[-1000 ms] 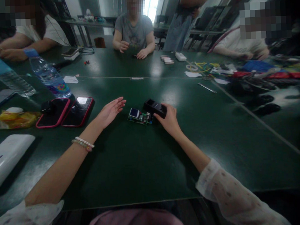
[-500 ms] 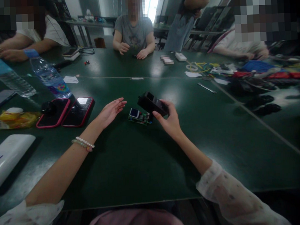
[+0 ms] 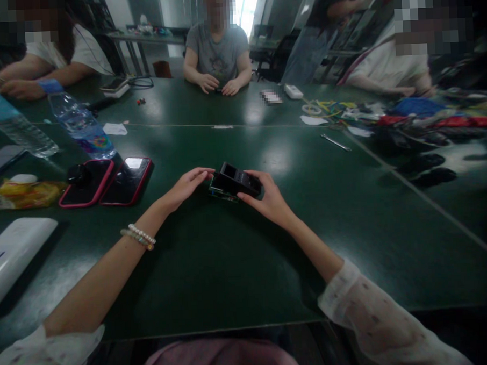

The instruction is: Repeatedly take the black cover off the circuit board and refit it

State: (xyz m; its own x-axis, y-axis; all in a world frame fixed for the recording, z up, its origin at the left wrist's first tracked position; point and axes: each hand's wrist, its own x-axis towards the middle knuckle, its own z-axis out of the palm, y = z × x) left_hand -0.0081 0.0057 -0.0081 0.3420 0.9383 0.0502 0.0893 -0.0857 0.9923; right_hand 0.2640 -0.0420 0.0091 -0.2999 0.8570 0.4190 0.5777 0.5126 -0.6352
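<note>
My right hand [image 3: 266,196] grips a black plastic casing [image 3: 240,178] by its right end, thumb on the near side. The casing has a rectangular window and is tilted over a green circuit board [image 3: 222,194], covering most of it. The board lies on the dark green table [image 3: 231,269]. My left hand [image 3: 187,189] is at the left end of the casing and board, its fingers extended near their corner and holding nothing. Whether the left fingertips touch the casing is too small to tell.
Two phones [image 3: 86,184] [image 3: 126,182], a water bottle [image 3: 82,125] and a white power bank [image 3: 21,257] lie or stand at left. A wrench [image 3: 335,142] and tangled cables [image 3: 325,110] are at right. A person [image 3: 217,54] sits opposite, hands on the table.
My right hand has lowered and turned the casing over the board, moving slightly left. My left hand has moved right and a little nearer, to the board's left end.
</note>
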